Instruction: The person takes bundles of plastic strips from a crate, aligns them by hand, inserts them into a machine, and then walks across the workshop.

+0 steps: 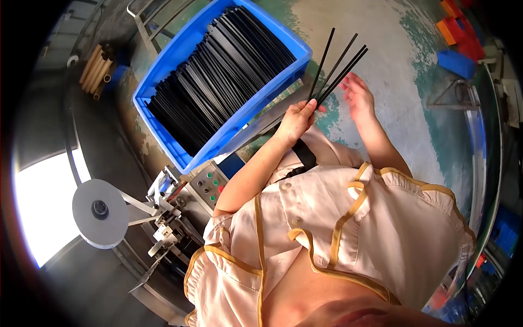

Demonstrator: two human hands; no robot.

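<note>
1. The left hand is closed, thumb pressed over the lower part of a few thin black strips, which stand out beyond its fingers.
2. The right hand holds nothing that shows; its fingers are loosely spread and partly curled, just beside the strips. Whether a fingertip touches one cannot be told.
3. The likeliest trouble is a strip slipping loose: the fan is pinched near one end only, so a slack thumb could let one slide or twist out and drop to the floor.
4. Knocking the splayed far ends with the right hand could spread the fan wider or bend a strip, as they look slender and unsupported there.
5. The held strips' long axes run from the left hand up and rightward in view, their free ends pointing away from the body; two lie nearly together, the others diverge leftward.
6. Farther out, left of the strips, a blue bin holds many packed strips, lying roughly crosswise to those held.
</note>
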